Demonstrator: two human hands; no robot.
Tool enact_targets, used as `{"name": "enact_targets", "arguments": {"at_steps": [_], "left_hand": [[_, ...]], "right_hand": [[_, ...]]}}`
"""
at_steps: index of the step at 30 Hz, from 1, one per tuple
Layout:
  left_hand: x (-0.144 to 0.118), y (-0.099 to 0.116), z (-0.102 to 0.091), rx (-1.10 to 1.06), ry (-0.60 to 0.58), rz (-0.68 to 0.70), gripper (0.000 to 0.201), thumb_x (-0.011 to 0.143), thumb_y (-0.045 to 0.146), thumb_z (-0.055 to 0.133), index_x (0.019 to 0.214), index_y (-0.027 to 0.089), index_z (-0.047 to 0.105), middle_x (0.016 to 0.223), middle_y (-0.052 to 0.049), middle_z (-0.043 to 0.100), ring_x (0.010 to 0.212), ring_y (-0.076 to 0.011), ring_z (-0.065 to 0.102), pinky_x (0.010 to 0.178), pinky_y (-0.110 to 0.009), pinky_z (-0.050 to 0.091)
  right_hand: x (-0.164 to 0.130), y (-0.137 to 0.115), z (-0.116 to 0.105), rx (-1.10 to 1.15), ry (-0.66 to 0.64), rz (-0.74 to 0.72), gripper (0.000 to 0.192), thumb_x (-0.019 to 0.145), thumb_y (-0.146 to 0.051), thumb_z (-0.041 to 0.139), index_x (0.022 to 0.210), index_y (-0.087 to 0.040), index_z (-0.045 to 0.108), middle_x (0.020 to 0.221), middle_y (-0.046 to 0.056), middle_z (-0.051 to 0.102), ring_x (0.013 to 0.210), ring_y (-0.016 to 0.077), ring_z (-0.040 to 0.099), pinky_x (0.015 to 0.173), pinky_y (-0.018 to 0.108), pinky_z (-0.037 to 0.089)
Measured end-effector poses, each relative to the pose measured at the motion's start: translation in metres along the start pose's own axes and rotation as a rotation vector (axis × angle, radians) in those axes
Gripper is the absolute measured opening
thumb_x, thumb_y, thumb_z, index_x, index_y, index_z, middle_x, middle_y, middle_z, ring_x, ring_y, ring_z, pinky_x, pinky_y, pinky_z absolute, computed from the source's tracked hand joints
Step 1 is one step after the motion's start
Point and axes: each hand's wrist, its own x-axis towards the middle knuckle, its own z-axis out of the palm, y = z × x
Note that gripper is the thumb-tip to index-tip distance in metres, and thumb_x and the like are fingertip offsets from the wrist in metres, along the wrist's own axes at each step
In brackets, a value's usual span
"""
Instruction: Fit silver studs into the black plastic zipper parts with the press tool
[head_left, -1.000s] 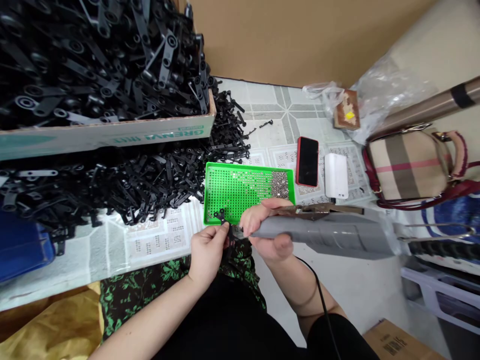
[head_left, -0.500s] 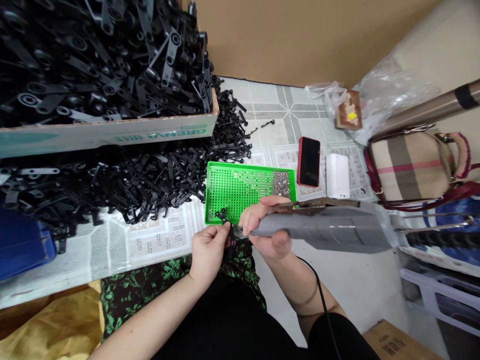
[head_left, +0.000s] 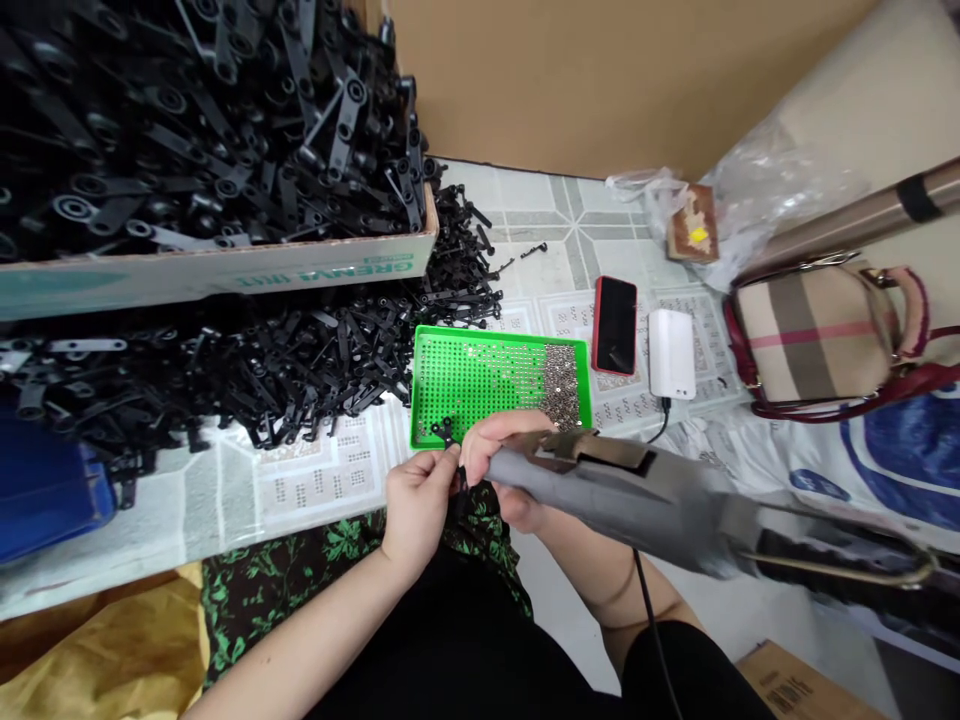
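My left hand (head_left: 420, 500) pinches a small black plastic arm piece (head_left: 444, 430) over the near edge of the green tray (head_left: 415, 390). Wrapped around the front of a grey electric screwdriver (head_left: 645, 500) is my right hand (head_left: 506, 460). The screwdriver lies nearly level, its nose pointing left at the black piece; its tip is hidden by my fingers. Small metal screws (head_left: 561, 385) are heaped at the tray's right end, with others scattered over its perforated bottom.
Behind and left, a cardboard box (head_left: 315, 262) overflows with black arm pieces, and a loose pile (head_left: 330, 350) lies before it. To the right are a red-edged phone (head_left: 615, 325), a white power bank (head_left: 672, 352), a checked handbag (head_left: 817, 325) and a wooden block (head_left: 691, 222).
The screwdriver's back end has swung down towards me, and my right hand has turned with it and shifted slightly left. My left hand keeps its pinch on the black piece.
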Motion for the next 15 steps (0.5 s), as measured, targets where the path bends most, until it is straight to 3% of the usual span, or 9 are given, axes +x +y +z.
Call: {"name": "enact_targets", "arguments": {"at_steps": [3,6,9,11,15], "left_hand": [[0.001,0.0,-0.004,0.058,-0.039,0.007,0.041,0.07,0.049,0.065,0.046,0.018,0.054,0.044,0.004,0.045,0.047,-0.0108,0.038,0.048,-0.025,0.031],[0.002,0.001,-0.009,0.1,-0.108,0.013,0.043,0.073,0.052,0.064,0.048,0.018,0.055,0.045,0.003,0.048,0.049,-0.0115,0.04,0.051,-0.025,0.033],[0.001,0.003,-0.013,0.04,-0.174,0.003,0.04,0.07,0.052,0.067,0.053,0.018,0.058,0.05,0.002,0.052,0.052,-0.0128,0.045,0.054,-0.025,0.037],[0.0,0.004,-0.014,-0.022,-0.204,-0.024,0.034,0.065,0.05,0.072,0.059,0.018,0.062,0.053,0.002,0.055,0.055,-0.0137,0.048,0.055,-0.025,0.039],[0.001,0.004,-0.015,-0.034,-0.219,-0.068,0.03,0.062,0.046,0.072,0.065,0.017,0.068,0.057,0.0,0.06,0.055,-0.0141,0.049,0.053,-0.025,0.038]], "right_hand": [[0.016,-0.004,-0.003,0.078,0.062,-0.178,0.05,0.076,-0.059,0.061,0.113,-0.026,0.053,0.056,-0.006,0.054,0.044,0.0114,0.051,0.043,0.027,0.046],[0.048,-0.009,-0.017,0.029,0.334,-0.353,0.046,0.081,-0.059,0.052,0.115,-0.027,0.051,0.05,-0.009,0.045,0.035,0.009,0.042,0.037,0.025,0.041],[0.08,-0.005,-0.036,-0.076,0.583,-0.334,0.04,0.078,-0.056,0.056,0.105,-0.026,0.053,0.049,-0.01,0.045,0.034,0.0081,0.042,0.039,0.026,0.041],[0.094,0.003,-0.045,-0.078,0.617,-0.267,0.037,0.076,-0.053,0.059,0.1,-0.025,0.054,0.048,-0.009,0.047,0.034,0.008,0.044,0.04,0.026,0.041],[0.101,0.023,-0.05,-0.006,0.524,-0.211,0.033,0.077,-0.047,0.061,0.099,-0.023,0.057,0.047,-0.01,0.05,0.035,0.008,0.045,0.04,0.025,0.041]]}}
